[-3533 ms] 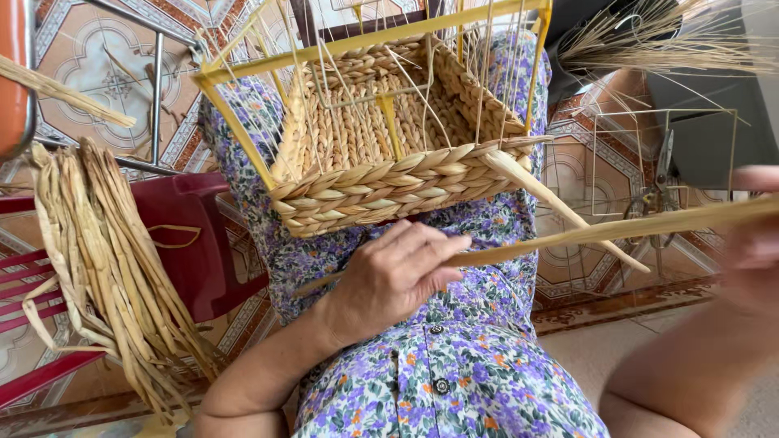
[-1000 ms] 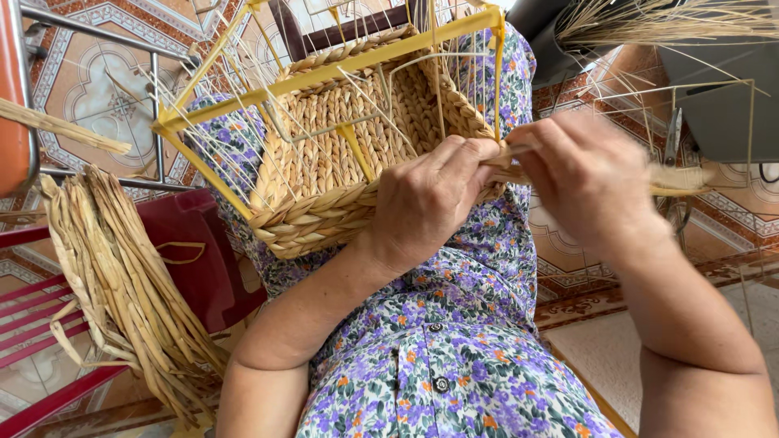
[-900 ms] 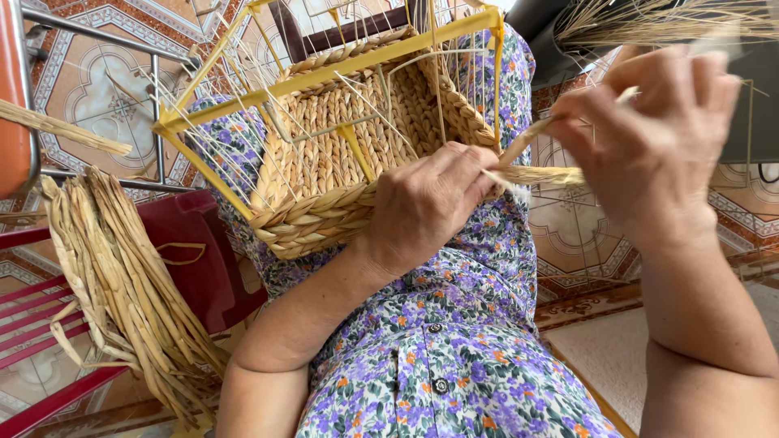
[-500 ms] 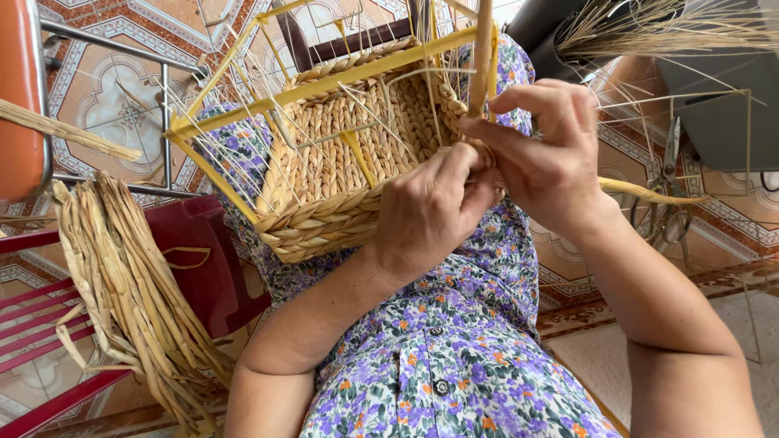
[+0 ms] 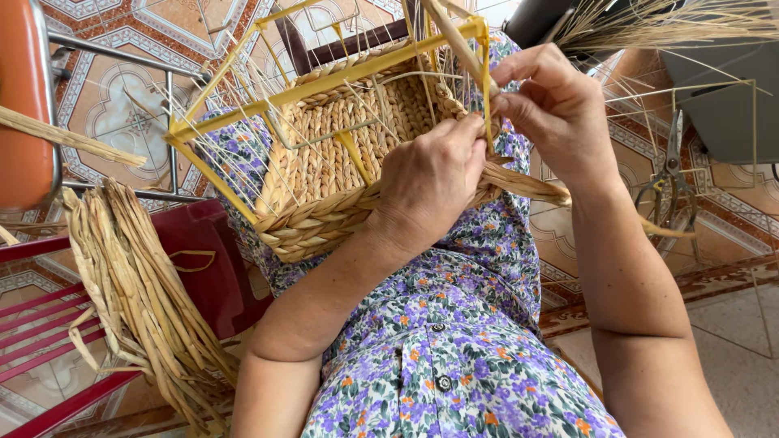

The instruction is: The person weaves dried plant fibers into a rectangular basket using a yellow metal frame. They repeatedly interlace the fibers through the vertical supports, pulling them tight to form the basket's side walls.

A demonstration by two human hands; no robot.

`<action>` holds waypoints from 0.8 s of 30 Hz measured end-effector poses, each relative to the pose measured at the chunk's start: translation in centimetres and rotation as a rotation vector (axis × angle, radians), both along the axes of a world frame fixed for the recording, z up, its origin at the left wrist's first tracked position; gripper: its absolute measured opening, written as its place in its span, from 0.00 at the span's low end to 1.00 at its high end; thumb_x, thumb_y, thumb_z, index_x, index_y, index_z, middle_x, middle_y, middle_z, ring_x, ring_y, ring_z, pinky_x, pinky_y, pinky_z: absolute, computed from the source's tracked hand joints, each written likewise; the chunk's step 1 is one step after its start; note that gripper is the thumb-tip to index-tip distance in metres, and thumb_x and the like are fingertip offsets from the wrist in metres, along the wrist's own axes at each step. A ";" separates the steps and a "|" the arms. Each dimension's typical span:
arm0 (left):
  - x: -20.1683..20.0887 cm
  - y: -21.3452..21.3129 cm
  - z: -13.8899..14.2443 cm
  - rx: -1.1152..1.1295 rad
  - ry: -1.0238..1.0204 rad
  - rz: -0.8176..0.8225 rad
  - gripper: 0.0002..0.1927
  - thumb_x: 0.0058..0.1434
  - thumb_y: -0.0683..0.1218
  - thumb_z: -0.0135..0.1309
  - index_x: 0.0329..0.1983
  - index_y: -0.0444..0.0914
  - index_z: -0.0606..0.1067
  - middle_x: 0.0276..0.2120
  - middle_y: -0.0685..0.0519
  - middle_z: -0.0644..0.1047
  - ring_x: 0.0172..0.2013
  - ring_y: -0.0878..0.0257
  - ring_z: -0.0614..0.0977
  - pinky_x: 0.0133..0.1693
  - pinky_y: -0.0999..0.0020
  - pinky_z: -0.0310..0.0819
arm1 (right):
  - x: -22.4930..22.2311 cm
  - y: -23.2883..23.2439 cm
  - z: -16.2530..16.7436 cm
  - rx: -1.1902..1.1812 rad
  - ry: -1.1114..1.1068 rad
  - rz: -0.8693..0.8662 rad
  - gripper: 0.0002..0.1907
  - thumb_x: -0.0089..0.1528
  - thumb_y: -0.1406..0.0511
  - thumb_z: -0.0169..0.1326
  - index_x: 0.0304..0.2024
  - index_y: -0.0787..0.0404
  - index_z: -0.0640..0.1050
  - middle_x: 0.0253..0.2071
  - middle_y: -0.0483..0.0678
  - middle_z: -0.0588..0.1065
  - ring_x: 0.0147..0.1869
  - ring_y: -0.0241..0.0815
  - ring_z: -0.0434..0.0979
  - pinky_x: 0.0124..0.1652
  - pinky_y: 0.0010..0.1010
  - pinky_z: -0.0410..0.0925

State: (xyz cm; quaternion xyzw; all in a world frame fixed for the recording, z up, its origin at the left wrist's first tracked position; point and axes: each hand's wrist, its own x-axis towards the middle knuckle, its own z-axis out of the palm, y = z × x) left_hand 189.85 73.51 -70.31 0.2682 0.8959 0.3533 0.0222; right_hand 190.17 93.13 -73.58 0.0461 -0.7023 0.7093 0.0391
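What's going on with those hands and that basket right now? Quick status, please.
Left hand pressed on half-woven basket, gripping its near wall. Right hand pinching a straw strand at the yellow frame. Thin wire stakes crowd the fingers.

One woven basket (image 5: 341, 170), two hands (image 5: 430, 182), one bundle of straw strands (image 5: 138, 292), one pair of scissors (image 5: 669, 174)

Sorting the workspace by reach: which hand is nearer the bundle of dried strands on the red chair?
Left. The left hand rests on the basket, closer to the bundle; the right hand is farther, at the basket's far corner.
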 end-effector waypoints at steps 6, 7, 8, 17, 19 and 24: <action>-0.4 -0.4 -1.2 0.263 0.013 -0.043 0.04 0.70 0.44 0.56 0.47 0.41 0.76 0.39 0.51 0.83 0.34 0.58 0.87 0.36 0.63 0.84 | 2.3 1.6 -2.9 -0.803 -0.177 -0.120 0.03 0.69 0.73 0.52 0.45 0.66 0.75 0.40 0.50 0.76 0.31 0.29 0.70 0.30 0.20 0.65; -0.4 -0.4 -1.4 0.319 0.032 -0.046 0.04 0.72 0.43 0.55 0.48 0.42 0.75 0.39 0.51 0.83 0.35 0.58 0.87 0.37 0.63 0.84 | 2.8 1.6 -3.3 -0.932 -0.210 -0.118 0.04 0.67 0.72 0.52 0.45 0.66 0.75 0.37 0.49 0.75 0.30 0.30 0.69 0.30 0.20 0.65; -0.4 -0.3 -1.5 0.314 -0.017 -0.026 0.05 0.71 0.43 0.55 0.49 0.42 0.74 0.38 0.51 0.84 0.35 0.59 0.87 0.36 0.64 0.85 | 3.3 1.6 -3.6 -1.061 -0.242 -0.119 0.05 0.66 0.72 0.52 0.45 0.66 0.75 0.35 0.48 0.74 0.29 0.30 0.69 0.29 0.20 0.65; 0.4 -1.6 -0.6 0.472 0.083 0.044 0.13 0.73 0.42 0.52 0.59 0.37 0.67 0.42 0.51 0.81 0.25 0.67 0.82 0.24 0.77 0.79 | 4.5 2.6 -2.8 -0.486 -0.042 -0.206 0.10 0.79 0.69 0.52 0.44 0.69 0.77 0.26 0.47 0.73 0.22 0.29 0.68 0.22 0.19 0.64; 0.9 -1.5 -0.1 0.464 0.181 0.062 0.11 0.76 0.42 0.53 0.59 0.40 0.70 0.39 0.54 0.81 0.24 0.70 0.80 0.24 0.78 0.74 | 5.0 2.5 -1.7 -0.476 -0.013 -0.313 0.11 0.77 0.67 0.48 0.45 0.68 0.78 0.34 0.50 0.76 0.31 0.34 0.76 0.31 0.24 0.71; 2.0 0.4 0.2 0.180 0.368 -0.061 0.23 0.64 0.54 0.57 0.60 0.43 0.73 0.41 0.48 0.78 0.31 0.61 0.83 0.27 0.73 0.82 | 9.2 1.3 2.7 -0.124 0.216 -0.303 0.17 0.79 0.63 0.48 0.41 0.69 0.79 0.34 0.52 0.78 0.30 0.38 0.78 0.33 0.27 0.74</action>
